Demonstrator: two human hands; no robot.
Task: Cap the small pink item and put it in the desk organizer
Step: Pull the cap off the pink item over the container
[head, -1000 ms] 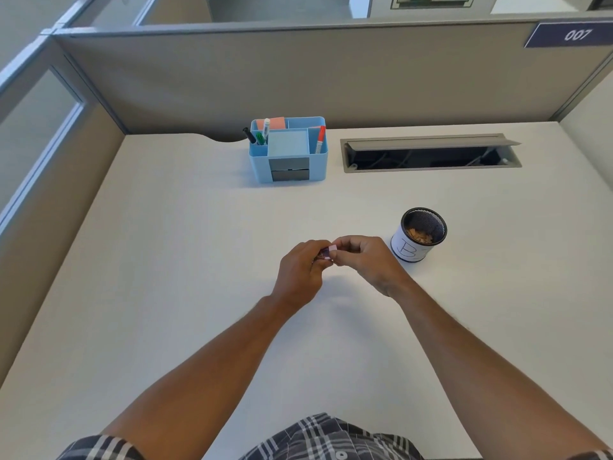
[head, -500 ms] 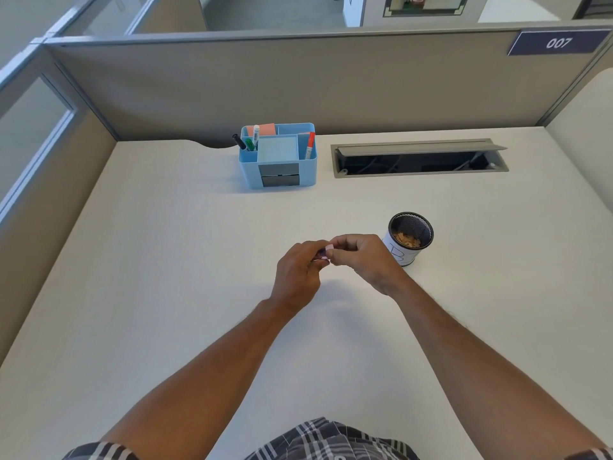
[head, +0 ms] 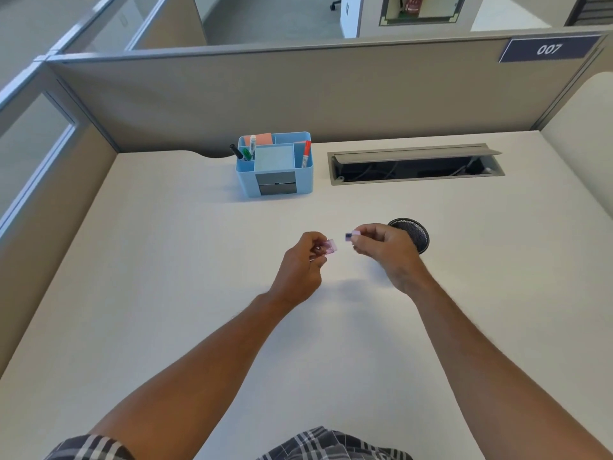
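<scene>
My left hand pinches a small translucent pink cap above the middle of the desk. My right hand pinches the small pink item, whose dark end points left toward the cap. A gap of a few centimetres separates the two pieces. The blue desk organizer stands at the back of the desk against the partition, holding several markers, a blue note pad and an orange pad.
A black mesh cup stands just behind my right hand, partly hidden by it. An open cable tray is sunk into the desk to the right of the organizer. Grey partition walls close the desk at the back and sides.
My hands, pressed together before, have drawn apart: the cap stays in my left hand, the pink item in my right. The camera view has tilted slightly.
</scene>
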